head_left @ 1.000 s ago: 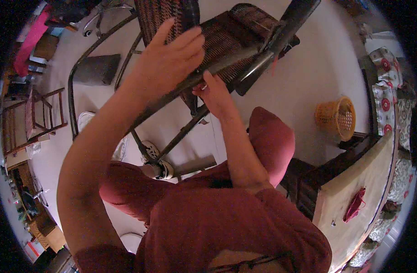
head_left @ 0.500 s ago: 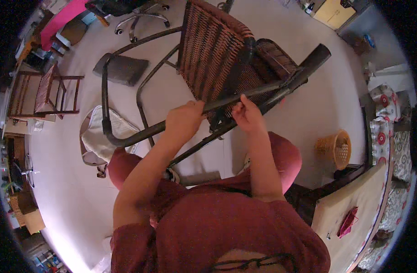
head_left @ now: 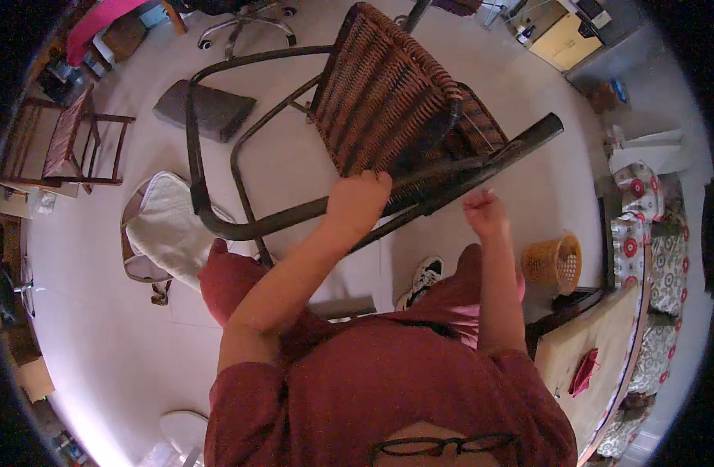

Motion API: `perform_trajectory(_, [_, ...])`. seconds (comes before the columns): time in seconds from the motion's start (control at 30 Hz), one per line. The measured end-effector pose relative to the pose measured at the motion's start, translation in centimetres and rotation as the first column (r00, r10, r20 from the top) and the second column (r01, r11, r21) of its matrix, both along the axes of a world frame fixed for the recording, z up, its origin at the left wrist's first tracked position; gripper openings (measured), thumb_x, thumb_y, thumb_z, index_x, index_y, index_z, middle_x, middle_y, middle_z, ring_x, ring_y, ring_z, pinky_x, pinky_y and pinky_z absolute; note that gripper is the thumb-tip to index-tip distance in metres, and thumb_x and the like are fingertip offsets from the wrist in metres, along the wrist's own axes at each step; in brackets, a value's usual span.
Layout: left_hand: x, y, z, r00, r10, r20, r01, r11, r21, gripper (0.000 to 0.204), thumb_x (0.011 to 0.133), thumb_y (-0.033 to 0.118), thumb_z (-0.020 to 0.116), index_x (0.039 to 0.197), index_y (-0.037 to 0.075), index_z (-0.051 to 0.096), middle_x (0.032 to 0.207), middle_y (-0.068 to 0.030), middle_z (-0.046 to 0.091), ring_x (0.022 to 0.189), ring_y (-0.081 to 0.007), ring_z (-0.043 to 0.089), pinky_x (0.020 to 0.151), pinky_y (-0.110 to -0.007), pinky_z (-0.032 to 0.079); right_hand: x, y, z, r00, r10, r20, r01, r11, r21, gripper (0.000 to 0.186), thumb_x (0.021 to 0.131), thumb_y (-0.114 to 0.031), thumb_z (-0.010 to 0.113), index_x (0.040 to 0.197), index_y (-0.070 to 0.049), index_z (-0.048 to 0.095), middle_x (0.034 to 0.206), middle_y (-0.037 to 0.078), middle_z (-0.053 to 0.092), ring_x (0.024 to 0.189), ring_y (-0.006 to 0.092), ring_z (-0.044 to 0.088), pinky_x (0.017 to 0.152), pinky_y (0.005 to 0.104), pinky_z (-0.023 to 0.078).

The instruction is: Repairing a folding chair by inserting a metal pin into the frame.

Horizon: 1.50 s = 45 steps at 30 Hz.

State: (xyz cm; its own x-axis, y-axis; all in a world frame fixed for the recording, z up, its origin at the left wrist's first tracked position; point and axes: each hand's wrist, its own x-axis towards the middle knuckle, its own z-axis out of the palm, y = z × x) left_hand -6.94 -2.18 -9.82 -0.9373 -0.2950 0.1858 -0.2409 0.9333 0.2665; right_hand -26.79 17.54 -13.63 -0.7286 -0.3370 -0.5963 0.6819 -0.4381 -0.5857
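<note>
A woven chair (head_left: 380,89) in brown and black, on a dark tubular metal frame, lies tipped over in front of me. My left hand (head_left: 358,204) is closed round the frame's near tube (head_left: 275,222), just below the woven panel. My right hand (head_left: 487,214) is off the chair, a little below the thick tube end (head_left: 540,132) at the right. Its fingers are curled together, and a tiny pale tip shows at them; what it is I cannot make out.
A grey cushion (head_left: 205,111) and a bag with a white cloth (head_left: 170,222) lie on the floor at left. Beyond them stands a small wooden chair (head_left: 73,148). An orange basket (head_left: 552,263) and a low table (head_left: 583,366) with a red item are at right.
My right hand has come away from the frame and moved right and down. My left hand still grips the tube. The view has shifted, and the chair appears slightly turned.
</note>
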Motion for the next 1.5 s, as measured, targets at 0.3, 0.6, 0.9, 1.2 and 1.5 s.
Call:
perform_trajectory(0.3, [0.0,0.5,-1.4,0.997,0.028,-0.072,-0.031,0.999,-0.035,0.014,0.071,0.011,0.054,0.082,0.003,0.056,0.069,-0.0109,0.058,0.062,-0.024,0.062,0.05,-0.036,0.049,-8.5,0.7,-0.5,0.989,-0.11,-0.097,0.114,0.993,0.041,0.017,0.091,-0.024,0.04,0.092,-0.009,0.048,0.057,0.0,0.034,0.047,0.0146,0.032,0.051,0.0329,0.037])
perform_trajectory(0.6, [-0.1,1.4,-3.7,1.0,0.006,-0.001,-0.006,0.999,0.034,0.011,0.074,0.013,0.053,0.082,0.005,0.05,0.07,-0.0106,0.057,0.063,-0.0251,0.061,0.051,-0.038,0.049,-12.4,1.0,-3.0,0.868,-0.067,-0.492,0.16,0.976,0.15,0.024,0.09,-0.024,0.044,0.105,-0.007,0.052,0.095,0.007,0.052,0.076,0.0176,0.045,0.074,0.0343,0.041])
perform_trajectory(0.9, [0.0,1.9,-3.8,0.956,-0.083,0.282,0.054,0.992,0.11,0.037,0.078,0.009,0.053,0.114,0.009,0.045,0.086,-0.0129,0.056,0.076,-0.0304,0.06,0.06,-0.041,0.049,-15.0,0.9,-4.8,0.788,0.013,-0.616,0.436,0.694,0.573,0.04,0.074,-0.027,0.07,0.098,-0.003,0.048,0.078,0.005,0.057,0.072,0.0115,0.055,0.053,0.0265,0.042])
perform_trajectory(1.2, [-0.6,2.2,-4.3,0.927,-0.086,0.366,-0.006,0.97,0.244,0.044,0.076,0.012,0.059,0.117,0.01,0.042,0.089,-0.0165,0.055,0.079,-0.0356,0.059,0.065,-0.044,0.047,-14.5,1.0,-2.8,0.737,-0.171,-0.654,0.659,0.401,0.636,0.075,0.052,-0.032,0.085,0.104,0.004,0.044,0.092,0.013,0.057,0.086,0.0221,0.056,0.074,0.0329,0.047])
perform_trajectory(1.5, [0.2,4.0,-11.4,0.872,-0.234,0.43,0.132,0.958,0.255,0.058,0.077,0.013,0.058,0.129,0.01,0.033,0.111,-0.0179,0.05,0.099,-0.0344,0.053,0.073,-0.044,0.047,-16.9,4.8,-6.9,0.857,-0.175,-0.485,0.475,0.634,0.61,0.059,0.061,-0.043,0.077,0.093,0.0,0.054,0.078,0.006,0.057,0.065,0.016,0.056,0.05,0.0296,0.044])
